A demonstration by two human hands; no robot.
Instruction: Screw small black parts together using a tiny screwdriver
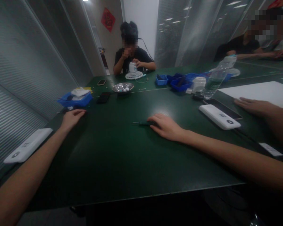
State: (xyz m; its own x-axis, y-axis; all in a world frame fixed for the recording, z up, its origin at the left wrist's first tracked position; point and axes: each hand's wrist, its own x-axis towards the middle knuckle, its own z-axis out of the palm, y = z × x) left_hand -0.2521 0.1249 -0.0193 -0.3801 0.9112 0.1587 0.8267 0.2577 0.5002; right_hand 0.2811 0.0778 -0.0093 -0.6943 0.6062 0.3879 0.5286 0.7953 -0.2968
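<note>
My right hand [167, 127] lies palm down near the middle of the dark green table [122, 157]. Its fingers are curled over the handle of a small green screwdriver [142, 123], whose thin shaft points left. My left hand [72, 119] rests flat on the table at the left, fingers stretched out and holding nothing, just in front of a blue tray [75, 99] with white items in it.
White power banks lie at the left edge [28, 146] and at the right [219, 116], beside a dark phone [223, 108]. A neighbour's hand [252, 106] rests at the right by a white sheet [259, 91]. Farther off are a metal bowl [123, 87], blue bins [179, 82], a bottle [217, 78], and a person across the table.
</note>
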